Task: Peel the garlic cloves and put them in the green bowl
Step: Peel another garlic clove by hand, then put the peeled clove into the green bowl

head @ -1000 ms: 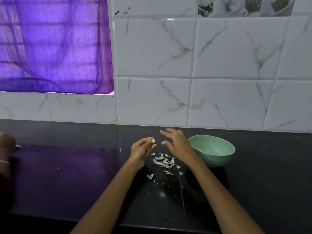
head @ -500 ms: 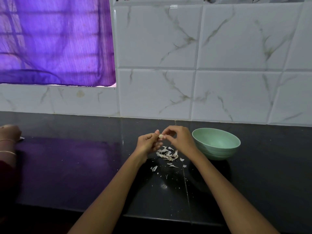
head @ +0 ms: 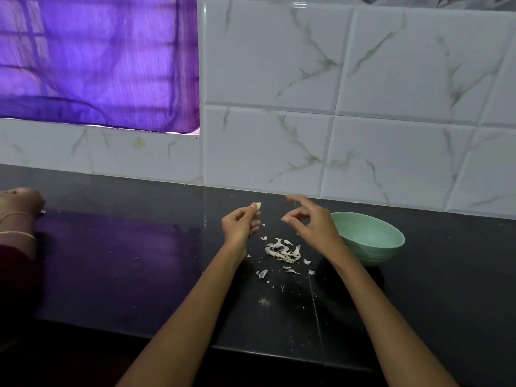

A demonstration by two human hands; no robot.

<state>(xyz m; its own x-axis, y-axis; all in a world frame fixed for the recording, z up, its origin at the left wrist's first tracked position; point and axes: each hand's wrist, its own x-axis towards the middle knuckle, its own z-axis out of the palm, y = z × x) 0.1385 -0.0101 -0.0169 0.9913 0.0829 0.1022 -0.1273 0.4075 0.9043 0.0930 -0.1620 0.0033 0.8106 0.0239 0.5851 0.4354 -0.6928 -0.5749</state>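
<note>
My left hand (head: 241, 226) pinches a small pale garlic clove (head: 257, 206) at its fingertips, held above the black counter. A short gap to the right, my right hand (head: 314, 223) hovers with fingers spread and curled, holding nothing that I can see. The green bowl (head: 374, 238) stands on the counter just right of my right hand, which covers its left rim. A heap of white garlic peels (head: 283, 251) lies on the counter below and between my hands.
A marble-patterned tiled wall (head: 335, 121) rises behind the black counter (head: 125, 261). A purple curtain (head: 97, 60) hangs at the upper left. Another person's hand (head: 21, 202) with thin bangles rests at the far left edge. The counter's front edge runs near my forearms.
Half a second ago both hands were together on the clove. Now my right hand has pulled away to the right and opened, while the left keeps the clove.
</note>
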